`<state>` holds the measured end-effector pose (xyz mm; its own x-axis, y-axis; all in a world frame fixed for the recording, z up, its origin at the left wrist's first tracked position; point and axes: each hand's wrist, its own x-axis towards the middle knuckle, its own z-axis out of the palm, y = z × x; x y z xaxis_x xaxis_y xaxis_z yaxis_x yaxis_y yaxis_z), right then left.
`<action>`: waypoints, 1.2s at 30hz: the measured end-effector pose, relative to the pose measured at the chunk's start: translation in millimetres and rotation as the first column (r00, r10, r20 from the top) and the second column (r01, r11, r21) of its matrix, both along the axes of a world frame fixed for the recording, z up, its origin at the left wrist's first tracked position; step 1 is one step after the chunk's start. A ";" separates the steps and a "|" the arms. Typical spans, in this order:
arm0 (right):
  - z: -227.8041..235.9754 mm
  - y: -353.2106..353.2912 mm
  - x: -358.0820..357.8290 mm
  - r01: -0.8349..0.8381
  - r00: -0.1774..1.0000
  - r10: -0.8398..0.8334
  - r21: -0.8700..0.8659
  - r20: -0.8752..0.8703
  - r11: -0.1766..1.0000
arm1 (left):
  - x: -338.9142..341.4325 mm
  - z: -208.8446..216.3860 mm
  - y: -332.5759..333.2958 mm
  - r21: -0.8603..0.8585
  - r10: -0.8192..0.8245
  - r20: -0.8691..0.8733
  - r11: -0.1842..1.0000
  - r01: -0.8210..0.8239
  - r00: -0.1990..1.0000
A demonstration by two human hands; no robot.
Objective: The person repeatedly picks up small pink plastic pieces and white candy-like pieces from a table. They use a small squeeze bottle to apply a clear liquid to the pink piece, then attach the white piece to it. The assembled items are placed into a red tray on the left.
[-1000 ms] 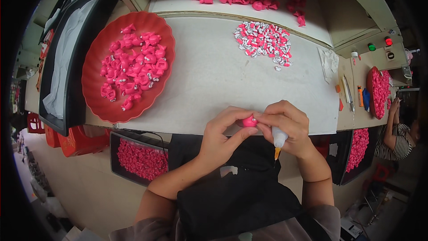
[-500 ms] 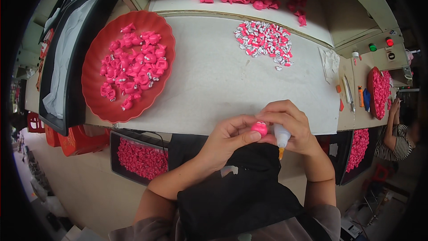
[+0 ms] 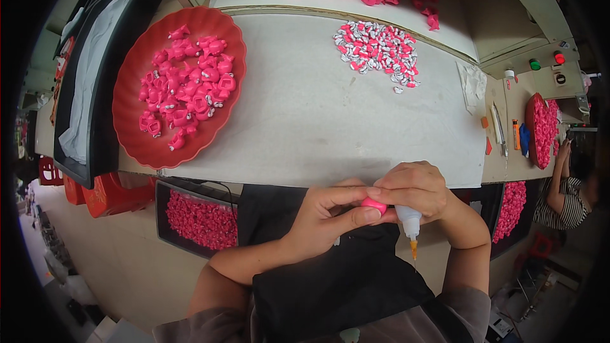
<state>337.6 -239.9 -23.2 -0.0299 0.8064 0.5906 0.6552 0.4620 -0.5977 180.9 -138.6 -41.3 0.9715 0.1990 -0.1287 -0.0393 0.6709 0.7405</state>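
Observation:
Between the thumb and fingers of my left hand [image 3: 330,219] is a small glossy pink plastic figure part [image 3: 373,205]. My right hand [image 3: 416,187] meets it, its fingertips touching the top of the part. That same right hand also grips a white squeeze bottle [image 3: 410,221] with an amber needle tip, which points down toward my lap. Both hands are just off the table's near edge, over a black apron [image 3: 337,273]. The part's underside and some right fingers are hidden.
A red scalloped bowl [image 3: 130,133] of pink parts stands at left on the white-covered table [image 3: 286,108]. Small white-and-pink pieces [image 3: 375,54] lie in a pile at the back. Pink parts fill a bin [image 3: 200,219] below. A co-worker [image 3: 562,197] sits at far right.
Both hands have come lower, toward my body. The pink part has turned in my fingers, and the bottle has shifted slightly right and down, needle still downward.

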 end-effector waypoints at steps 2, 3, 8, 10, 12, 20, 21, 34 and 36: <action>-0.3 1.9 -0.4 -0.014 1.000 0.014 0.023 -0.005 1.000 | -1.6 -1.1 -0.9 0.021 0.020 0.011 1.000 -0.020 1.000; -0.8 2.8 -0.7 -0.021 1.000 0.021 0.033 -0.006 0.999 | -2.8 -3.4 -1.2 0.029 0.025 0.014 0.999 -0.026 1.000; -5.4 8.9 -3.3 -0.032 0.999 0.032 0.019 -0.007 0.999 | -3.8 0.6 5.5 0.006 0.034 0.024 0.999 -0.034 0.999; -6.6 12.3 -5.8 -0.035 0.999 0.035 0.008 -0.009 0.999 | -7.7 -3.9 7.5 -0.005 0.026 -0.006 1.000 -0.026 1.000; -7.8 16.4 -8.8 -0.036 0.999 0.036 -0.004 -0.010 0.999 | -10.9 -4.7 10.3 -0.034 0.037 -0.017 0.999 -0.038 0.999; -17.7 32.4 -22.5 -0.035 0.999 0.035 -0.086 0.001 0.996 | -27.1 -14.9 23.4 -0.115 0.049 -0.065 0.992 -0.057 0.997; -17.3 36.9 -22.9 -0.037 0.999 0.037 -0.077 0.000 0.996 | -28.9 -15.2 26.0 -0.103 0.046 -0.066 0.993 -0.053 0.997; 12.0 112.6 -56.2 0.166 0.968 -0.173 -0.049 -0.185 0.985 | -41.1 46.2 133.7 0.638 0.345 -0.028 0.729 -0.249 0.938; 9.3 113.0 -54.9 0.264 0.900 -0.246 0.000 -0.359 0.964 | -30.4 52.6 171.1 0.988 0.448 0.076 0.085 -0.127 0.891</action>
<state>282.7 -126.9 -14.0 0.3907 0.7288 0.5623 0.5049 0.3411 -0.7929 150.5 32.5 11.3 0.7838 0.5671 0.2531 0.2033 -0.6194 0.7583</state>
